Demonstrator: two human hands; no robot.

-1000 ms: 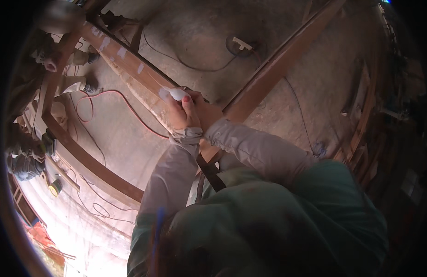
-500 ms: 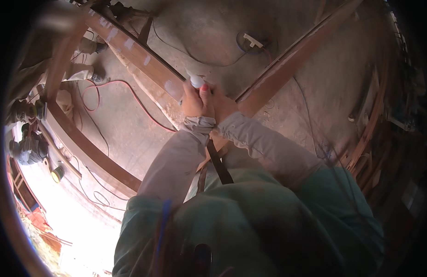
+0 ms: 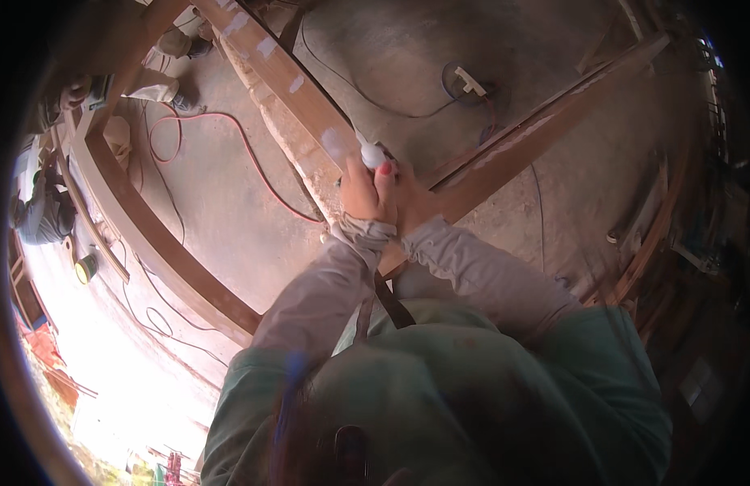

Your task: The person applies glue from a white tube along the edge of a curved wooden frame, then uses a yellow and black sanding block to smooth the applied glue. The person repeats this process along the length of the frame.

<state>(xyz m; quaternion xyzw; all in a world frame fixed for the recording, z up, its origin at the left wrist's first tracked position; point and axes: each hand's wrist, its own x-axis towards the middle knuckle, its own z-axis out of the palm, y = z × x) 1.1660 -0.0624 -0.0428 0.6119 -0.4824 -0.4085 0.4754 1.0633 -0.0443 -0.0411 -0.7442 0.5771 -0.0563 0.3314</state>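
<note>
My left hand (image 3: 363,194) is closed round a white squeeze bottle (image 3: 371,154) with a narrow pointed nozzle. Its thumb, with a red nail, lies along the bottle, and most of the bottle is hidden in the grip. Pressed against it on the right is my right hand (image 3: 414,197), its fingers curled in and largely out of sight; what they hold cannot be made out. The nozzle tip points up beside a brown wooden beam (image 3: 310,101) with pale smeared patches. Another wooden beam (image 3: 504,162) runs from beside my right hand toward the far right.
A curved wooden piece (image 3: 164,251) spans the left side. On the concrete floor (image 3: 391,65) lie a red hose (image 3: 253,162), dark cables and a white power strip (image 3: 470,82). Other people's legs (image 3: 152,83) show at the far left. A small round can (image 3: 85,269) is near the bright floor edge.
The view has shifted, so the beams and floor things sit differently in the picture. Both hands stay together round the bottle, still at the end of the patched beam.
</note>
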